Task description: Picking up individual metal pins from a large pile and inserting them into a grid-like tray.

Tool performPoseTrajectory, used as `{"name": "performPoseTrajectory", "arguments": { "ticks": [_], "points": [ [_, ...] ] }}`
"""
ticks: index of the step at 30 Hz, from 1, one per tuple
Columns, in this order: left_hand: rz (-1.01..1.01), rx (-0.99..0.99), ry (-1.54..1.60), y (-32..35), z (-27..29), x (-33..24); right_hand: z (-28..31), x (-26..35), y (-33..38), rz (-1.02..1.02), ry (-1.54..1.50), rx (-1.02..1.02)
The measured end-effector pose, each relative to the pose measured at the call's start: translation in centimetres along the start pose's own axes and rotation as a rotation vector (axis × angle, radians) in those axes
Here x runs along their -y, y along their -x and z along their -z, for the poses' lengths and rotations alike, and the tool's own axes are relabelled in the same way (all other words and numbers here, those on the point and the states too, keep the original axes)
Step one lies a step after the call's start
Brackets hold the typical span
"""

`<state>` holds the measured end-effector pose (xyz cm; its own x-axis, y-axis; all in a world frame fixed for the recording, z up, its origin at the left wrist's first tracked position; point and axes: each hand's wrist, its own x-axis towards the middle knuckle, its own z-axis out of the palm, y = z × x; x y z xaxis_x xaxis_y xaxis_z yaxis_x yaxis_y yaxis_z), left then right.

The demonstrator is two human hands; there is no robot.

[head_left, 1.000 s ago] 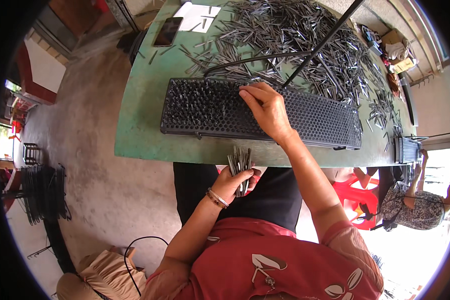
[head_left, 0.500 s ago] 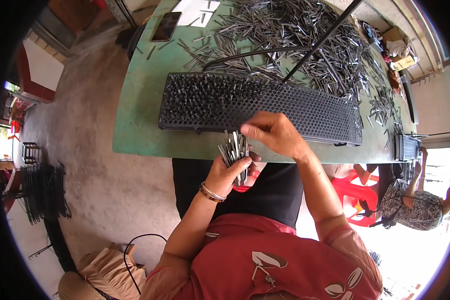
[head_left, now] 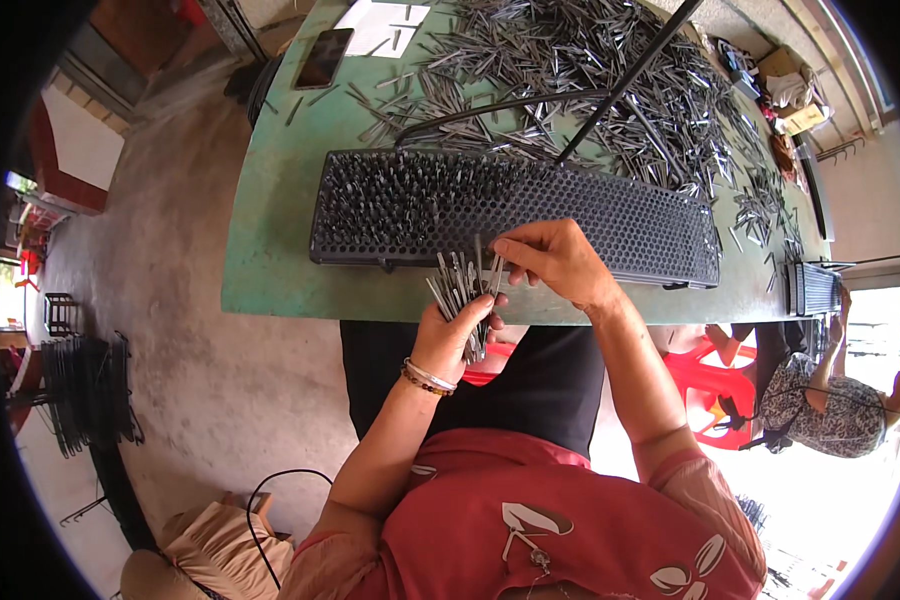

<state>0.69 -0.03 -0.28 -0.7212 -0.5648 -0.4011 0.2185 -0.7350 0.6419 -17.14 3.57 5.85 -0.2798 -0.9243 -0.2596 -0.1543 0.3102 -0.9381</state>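
A bundle of thin metal strips [head_left: 457, 283] is gripped in my left hand [head_left: 448, 338], its upper ends fanned out just below the near edge of a long black perforated rack [head_left: 610, 215]. My right hand [head_left: 560, 262] is beside the bundle's top, thumb and forefinger pinched on a metal strip [head_left: 497, 268]. The rack lies across the table; its left part is filled with upright strips [head_left: 380, 200], while open round holes show over its right part.
On the green table [head_left: 270, 220], a large heap of loose strips [head_left: 610, 60] spreads behind the rack. A black rod frame [head_left: 625, 85] rises over it. A phone [head_left: 324, 58] and white paper [head_left: 382, 25] lie far left. Another person [head_left: 830, 400] works at the right beside a second rack [head_left: 813, 290].
My right thumb and forefinger have closed on a strip at the top of the bundle. My left hand has shifted slightly up and left, still holding the bundle.
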Motion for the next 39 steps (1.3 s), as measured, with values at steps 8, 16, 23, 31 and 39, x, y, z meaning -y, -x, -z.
{"name": "performPoseTrajectory", "arguments": {
  "ticks": [8,16,23,31,39],
  "points": [
    [-0.025,-0.080,0.029,0.0,-0.4,-0.4,0.6,1.7,-1.0,0.205,-0.038,-0.304],
    [-0.010,-0.022,-0.021,0.1,-0.6,0.4,0.1,0.0,-4.4,0.339,0.149,-0.442],
    [-0.010,-0.019,-0.059,0.2,-0.2,0.6,-0.6,0.2,-4.0,0.479,0.422,-0.399],
    [0.022,-0.020,-0.098,0.2,-0.1,0.3,-0.6,-0.4,-4.4,0.660,0.587,-0.405],
    [0.018,0.028,-0.049,0.4,-0.2,0.1,-0.9,-0.7,-4.1,0.610,0.710,-0.506]
  ]
}}
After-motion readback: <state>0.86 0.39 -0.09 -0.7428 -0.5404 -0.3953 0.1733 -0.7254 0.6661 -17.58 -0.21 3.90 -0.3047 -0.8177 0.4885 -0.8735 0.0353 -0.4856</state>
